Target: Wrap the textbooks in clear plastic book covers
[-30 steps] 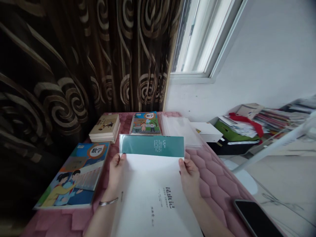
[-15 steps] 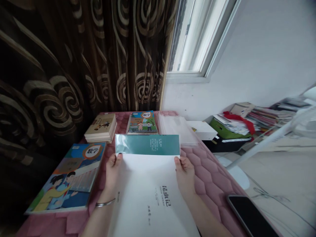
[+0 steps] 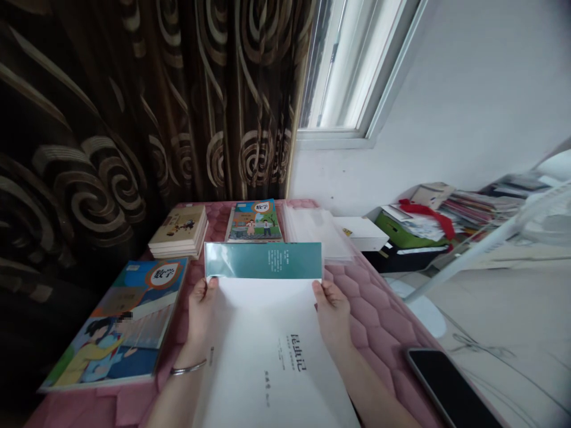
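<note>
A white book (image 3: 267,351) with dark printed characters lies open in front of me on the pink quilted table cover (image 3: 383,321). Its teal cover flap (image 3: 263,260) stands up along the far edge. My left hand (image 3: 200,309) pinches the flap's left corner, thumb on top. The flap's right corner is gripped by my right hand (image 3: 332,312) in the same way. A thin bracelet circles my left wrist.
A colourful textbook (image 3: 120,324) lies at the left. A stack of brown books (image 3: 178,230), another textbook (image 3: 254,221) and clear plastic sleeves (image 3: 314,229) sit at the back. A black phone (image 3: 446,386) is at the right; a white box (image 3: 363,232) and piled papers lie beyond, beside a dark curtain.
The hands and the teal flap keep the same grip. The view has drifted slightly, so everything sits a little further left in frame.
</note>
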A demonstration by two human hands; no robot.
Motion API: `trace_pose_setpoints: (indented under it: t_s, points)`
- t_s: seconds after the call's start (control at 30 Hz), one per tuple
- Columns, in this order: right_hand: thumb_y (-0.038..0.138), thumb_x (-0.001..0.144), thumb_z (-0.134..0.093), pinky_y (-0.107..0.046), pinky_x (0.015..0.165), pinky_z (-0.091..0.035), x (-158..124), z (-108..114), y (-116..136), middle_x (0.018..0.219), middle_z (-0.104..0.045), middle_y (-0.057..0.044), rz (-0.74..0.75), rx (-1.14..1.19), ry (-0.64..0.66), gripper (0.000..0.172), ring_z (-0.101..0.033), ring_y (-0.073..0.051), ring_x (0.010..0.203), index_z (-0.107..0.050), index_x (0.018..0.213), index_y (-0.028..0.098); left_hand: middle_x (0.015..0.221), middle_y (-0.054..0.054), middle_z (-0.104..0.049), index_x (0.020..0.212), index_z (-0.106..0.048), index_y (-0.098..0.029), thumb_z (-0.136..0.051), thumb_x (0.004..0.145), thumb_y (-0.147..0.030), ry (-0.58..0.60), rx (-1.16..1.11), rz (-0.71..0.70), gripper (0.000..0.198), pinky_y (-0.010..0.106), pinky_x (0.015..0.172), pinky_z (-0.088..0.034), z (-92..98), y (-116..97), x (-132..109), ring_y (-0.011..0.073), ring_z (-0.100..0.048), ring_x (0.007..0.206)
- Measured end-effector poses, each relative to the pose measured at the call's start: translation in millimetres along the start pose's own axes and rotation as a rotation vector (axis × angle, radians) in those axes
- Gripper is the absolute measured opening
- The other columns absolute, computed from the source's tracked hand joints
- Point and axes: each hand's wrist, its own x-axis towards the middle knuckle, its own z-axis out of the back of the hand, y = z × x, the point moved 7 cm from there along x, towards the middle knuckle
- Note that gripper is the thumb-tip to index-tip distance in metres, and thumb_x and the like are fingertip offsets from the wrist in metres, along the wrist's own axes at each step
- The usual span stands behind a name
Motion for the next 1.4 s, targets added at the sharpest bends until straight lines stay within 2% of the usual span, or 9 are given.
trace_pose_setpoints:
  t_s: [0.3,0.5,0.6,0.8,0.97,1.13,1.23,1.3,1.4]
  points:
    - [0.059,0.076,-0.061,-0.025,0.054,-0.042,2,2,-2,0.065,-0.059,0.000,0.036,-0.069,-0.026,0.041,-0.050,-0.015,0.058,-0.059,0.075,0.018,0.055,-0.006,-0.045,0.067,-0.046,-0.020,-0.064,0.075,-0.049,0.028,0.028,0.011,0.035,0.018,0.043,-0.031,-2.9,-10,-4,0.0071,-0.039,0.046]
    - [0.065,0.075,-0.059,-0.026,0.054,-0.044,1,3,2,0.066,-0.062,-0.002,0.046,-0.128,-0.036,0.047,-0.052,-0.017,0.059,-0.061,0.075,0.018,0.055,-0.007,-0.043,0.067,-0.047,-0.020,-0.068,0.069,-0.050,0.057,0.031,-0.017,0.037,0.017,0.044,-0.031,-1.7,-19,-4,0.0066,-0.038,0.047]
    - [0.065,0.075,-0.060,-0.027,0.053,-0.044,1,3,1,0.067,-0.063,-0.003,0.045,-0.118,-0.034,0.048,-0.053,-0.017,0.059,-0.061,0.078,0.018,0.053,-0.008,-0.041,0.064,-0.045,-0.020,-0.067,0.069,-0.051,0.058,0.023,-0.003,0.038,0.018,0.043,-0.030,-1.4,-17,-3,0.0064,-0.036,0.045]
    - [0.064,0.075,-0.059,-0.026,0.052,-0.044,0,2,3,0.064,-0.059,-0.001,0.059,-0.152,-0.038,0.046,-0.053,-0.017,0.058,-0.059,0.074,0.018,0.057,-0.006,-0.048,0.070,-0.051,-0.019,-0.064,0.074,-0.049,0.041,0.020,-0.012,0.033,0.019,0.045,-0.032,-1.2,-7,-1,0.0078,-0.041,0.048]
    - [0.062,0.077,-0.057,-0.028,0.059,-0.045,3,0,1,0.071,-0.063,-0.003,0.095,-0.155,-0.031,0.045,-0.055,-0.018,0.064,-0.059,0.079,0.017,0.059,-0.003,-0.056,0.074,-0.059,-0.017,-0.058,0.081,-0.046,0.016,0.250,-0.081,0.029,0.021,0.049,-0.035,2.2,-8,2,0.0117,-0.050,0.053]
    - [0.066,0.079,-0.052,-0.030,0.064,-0.045,7,0,1,0.074,-0.065,-0.005,0.193,-0.292,-0.045,0.052,-0.058,-0.020,0.069,-0.062,0.085,0.016,0.086,0.011,-0.072,0.094,-0.065,-0.017,-0.050,0.088,-0.043,-0.002,0.592,-0.193,0.032,0.027,0.062,-0.042,4.3,-9,8,0.0222,-0.065,0.076]
    - [0.069,0.080,-0.045,-0.032,0.065,-0.045,12,-2,-3,0.073,-0.066,-0.006,0.214,-0.382,-0.037,0.054,-0.059,-0.022,0.069,-0.061,0.084,0.017,0.087,0.016,-0.072,0.092,-0.064,-0.017,-0.046,0.091,-0.042,-0.004,0.770,-0.167,0.032,0.029,0.064,-0.042,4.3,-4,10,0.0257,-0.068,0.077]
    - [0.071,0.081,-0.041,-0.033,0.064,-0.044,17,-3,-6,0.072,-0.066,-0.008,0.227,-0.463,-0.043,0.055,-0.060,-0.023,0.069,-0.060,0.082,0.019,0.087,0.018,-0.072,0.091,-0.064,-0.016,-0.042,0.093,-0.042,-0.002,0.804,-0.135,0.034,0.030,0.065,-0.042,4.8,-1,11,0.0274,-0.068,0.079]
    - [0.069,0.083,-0.035,-0.034,0.064,-0.043,27,-7,-10,0.075,-0.068,-0.010,0.235,-0.558,-0.038,0.055,-0.062,-0.025,0.070,-0.060,0.081,0.020,0.092,0.019,-0.072,0.093,-0.063,-0.015,-0.045,0.092,-0.042,0.039,0.702,-0.118,0.032,0.031,0.068,-0.044,4.1,2,13,0.0275,-0.068,0.084]
